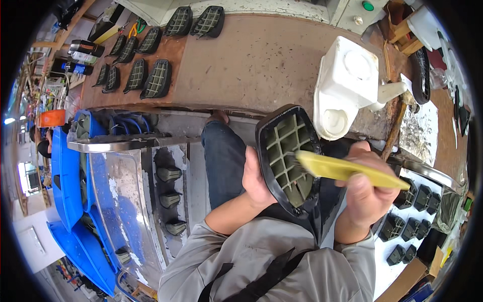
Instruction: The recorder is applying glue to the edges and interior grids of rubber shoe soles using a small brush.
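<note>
My left hand (253, 176) holds a black-rimmed shoe sole (280, 146) by its left edge, fingers mostly hidden beneath it. The sole is tilted, with its olive ribbed inside facing up. In my right hand (370, 186) is a yellow-handled brush (347, 169), gripped along its handle. The dark bristles are over the ribbed inside of the sole, near its middle; whether they touch it I cannot tell. Just beyond the sole, a white plastic pot (347, 75) with a small round cup (334, 122) stands at the bench edge.
Several similar soles (157, 79) lie at the far left of the brown bench (241, 65). More dark pieces (392, 226) sit on a white board at right. Blue bins (68, 176) and a worn metal-edged rack (121, 191) stand at left. A wooden stick (395, 132) lies beside the pot.
</note>
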Available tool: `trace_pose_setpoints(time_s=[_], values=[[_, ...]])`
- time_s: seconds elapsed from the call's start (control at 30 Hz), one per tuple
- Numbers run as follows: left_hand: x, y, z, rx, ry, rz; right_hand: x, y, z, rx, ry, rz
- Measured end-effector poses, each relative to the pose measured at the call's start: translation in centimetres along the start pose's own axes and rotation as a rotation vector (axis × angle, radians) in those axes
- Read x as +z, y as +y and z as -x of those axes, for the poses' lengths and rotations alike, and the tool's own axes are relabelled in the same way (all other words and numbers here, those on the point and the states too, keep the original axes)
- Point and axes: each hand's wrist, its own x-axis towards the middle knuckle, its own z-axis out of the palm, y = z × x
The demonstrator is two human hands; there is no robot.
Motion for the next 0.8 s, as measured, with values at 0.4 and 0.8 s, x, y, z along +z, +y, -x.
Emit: trace_pose_setpoints(time_s=[0.4,0.8], values=[[0.8,1.4,2.4,0.027,-0.422,0.175,3.3,-2.9,2.6,-0.523,-0.125,0.382],[2.4,2.6,4.9,0.058,-0.142,0.072,1.4,-6.2,4.5,-0.508,-0.282,0.386]])
